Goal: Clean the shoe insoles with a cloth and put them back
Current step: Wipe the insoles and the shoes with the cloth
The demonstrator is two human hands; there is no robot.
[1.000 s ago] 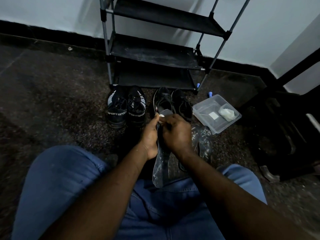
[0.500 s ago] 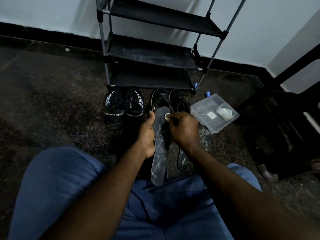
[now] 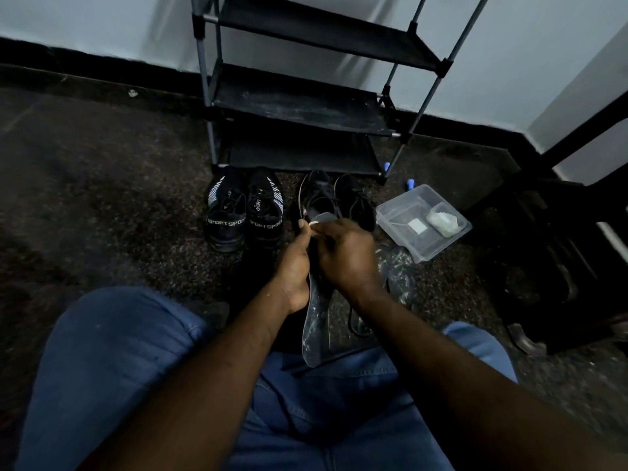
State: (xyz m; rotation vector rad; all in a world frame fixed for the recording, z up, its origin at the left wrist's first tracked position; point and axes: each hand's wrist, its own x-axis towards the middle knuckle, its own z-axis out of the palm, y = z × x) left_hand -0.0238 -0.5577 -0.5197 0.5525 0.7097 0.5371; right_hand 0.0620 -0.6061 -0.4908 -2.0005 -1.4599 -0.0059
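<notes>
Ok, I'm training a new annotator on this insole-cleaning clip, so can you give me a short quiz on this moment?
1. True or false: the SPORT-lettered pair and the plain black pair both stand on the floor in front of the shoe rack.
2. The left hand holds the insole. What does the right hand hold against its top end? A) a brush B) a small white cloth C) a shoelace
3. Fill in: the clear plastic container sits on the floor to the ____ of the plain black pair.

Key: 1 true; 2 B; 3 right.
</notes>
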